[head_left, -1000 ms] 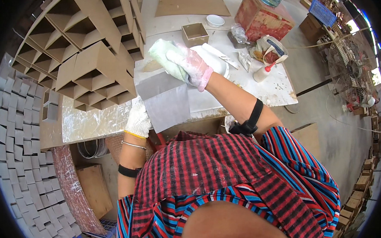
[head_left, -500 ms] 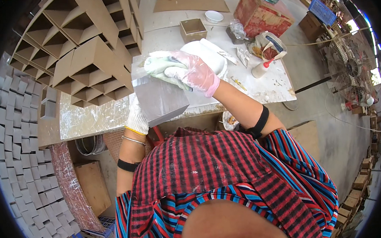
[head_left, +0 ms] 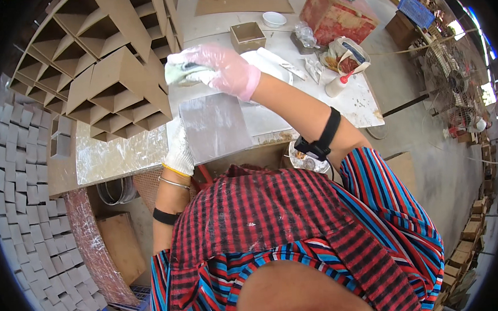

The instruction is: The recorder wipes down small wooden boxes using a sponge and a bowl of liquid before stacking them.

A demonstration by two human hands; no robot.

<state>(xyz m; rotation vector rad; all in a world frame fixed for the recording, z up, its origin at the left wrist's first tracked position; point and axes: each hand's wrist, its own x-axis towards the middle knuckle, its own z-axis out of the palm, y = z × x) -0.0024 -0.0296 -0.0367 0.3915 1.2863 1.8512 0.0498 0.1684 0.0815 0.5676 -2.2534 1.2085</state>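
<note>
My right hand [head_left: 230, 71], in a thin pinkish glove smeared with white, is closed on a pale green cloth [head_left: 181, 72]. It hangs beyond the far edge of a grey box [head_left: 216, 126], apart from the box. The box's broad face is turned up and carries whitish smears. At the box's left side, my left hand [head_left: 176, 151] wears a white knitted glove with a yellow cuff and steadies the box. Most of its fingers are hidden. Just past my right wrist lies a white plate [head_left: 281, 69] with a flat white tool [head_left: 282, 62] across it.
Stacked brown box frames [head_left: 118, 86] rise at the left of the white-stained table [head_left: 108, 157]. Toward the back are a small open box [head_left: 248, 37], a white bowl [head_left: 274, 19] and a red crate [head_left: 334, 16]. A red-capped bottle [head_left: 337, 86] stands near the right edge.
My right hand has lifted off the box with the cloth and moved up and to the left. The box has tilted so its broad face shows more squarely. My left hand has barely moved.
</note>
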